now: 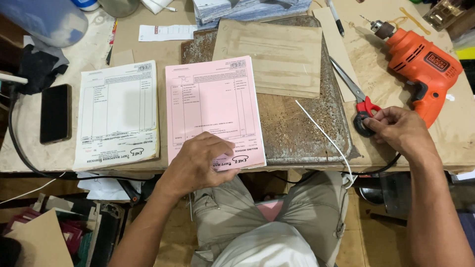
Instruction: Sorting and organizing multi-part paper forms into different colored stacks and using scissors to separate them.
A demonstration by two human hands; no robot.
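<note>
Scissors (360, 101) in right hand (396, 129), pink forms (213, 109) under left hand (198, 160)

Worn wood table (460, 143) w/ tiled floor (368, 242) below

Hidden and cut-off parts

The scissors' (357, 96) handle loops are partly covered by the right hand (396, 129) (fingers curled over); the blue container (42, 20) is cropped by the frame.

Orange drill (420, 62), black phone (55, 112), white form stack (118, 113), cardboard sheet (269, 57)
</note>
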